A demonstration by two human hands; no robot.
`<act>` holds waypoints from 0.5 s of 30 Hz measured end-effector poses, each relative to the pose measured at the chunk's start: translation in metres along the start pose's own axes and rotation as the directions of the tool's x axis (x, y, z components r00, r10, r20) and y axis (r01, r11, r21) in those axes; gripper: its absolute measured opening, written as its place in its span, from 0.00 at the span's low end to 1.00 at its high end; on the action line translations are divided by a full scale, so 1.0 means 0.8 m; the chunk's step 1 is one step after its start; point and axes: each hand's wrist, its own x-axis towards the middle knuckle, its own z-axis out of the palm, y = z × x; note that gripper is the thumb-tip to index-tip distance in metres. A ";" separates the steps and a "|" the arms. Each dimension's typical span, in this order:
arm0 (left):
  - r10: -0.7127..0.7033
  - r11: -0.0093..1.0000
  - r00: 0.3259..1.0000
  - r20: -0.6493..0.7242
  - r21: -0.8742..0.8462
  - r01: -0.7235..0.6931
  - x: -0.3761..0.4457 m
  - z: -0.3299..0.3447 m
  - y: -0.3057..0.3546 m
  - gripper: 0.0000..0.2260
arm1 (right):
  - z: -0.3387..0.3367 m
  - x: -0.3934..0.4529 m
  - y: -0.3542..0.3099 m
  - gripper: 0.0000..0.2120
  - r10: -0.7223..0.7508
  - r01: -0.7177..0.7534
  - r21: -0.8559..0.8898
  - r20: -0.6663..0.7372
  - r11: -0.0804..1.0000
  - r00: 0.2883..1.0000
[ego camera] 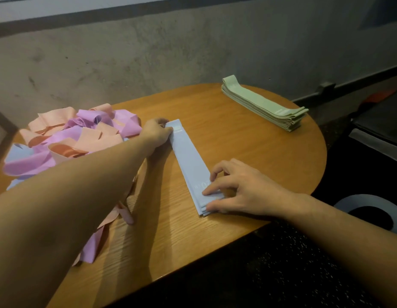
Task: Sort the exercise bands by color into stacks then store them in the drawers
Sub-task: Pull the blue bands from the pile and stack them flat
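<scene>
The left forearm crosses the frame from 8 o'clock toward centre, nearest the lens. The wooden table (248, 150) carries all task items. At 5 o'clock from centre, the right hand (242, 192) rests on the near end of the blue stack (189, 161): fingers spread apart, fingertips pressing the top band, thumb against the stack's near edge. This appears intended to square the layers and hold them flat. The blue stack runs from that hand toward 11 o'clock. At its far end, the left hand (157, 132) pinches the band end, fingers curled round it, apparently pulling the band straight into alignment. At 9 o'clock lies the unsorted heap (75, 141) of pink, peach and some blue bands, loose and tangled, partly overhanging the table's near-left edge. At 1 o'clock, well apart from the hands, the green stack (264, 103) lies finished and flat. No drawers are in view. Judgement: sorting is partway; storing has not begun.
</scene>
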 end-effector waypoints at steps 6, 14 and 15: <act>0.004 1.000 0.997 0.072 0.002 -0.004 0.001 -0.003 0.002 0.19 | 0.005 -0.001 0.004 0.19 -0.014 0.015 0.027 -0.015 1.000 1.000; 0.033 0.998 0.995 0.089 -0.063 -0.027 -0.012 -0.013 0.004 0.20 | 0.007 -0.006 0.003 0.19 -0.061 0.061 -0.005 -0.054 0.998 0.997; 0.050 0.995 0.996 0.079 -0.085 -0.043 -0.016 -0.015 0.004 0.20 | 0.007 -0.008 0.002 0.18 -0.071 0.071 -0.010 -0.081 0.997 0.994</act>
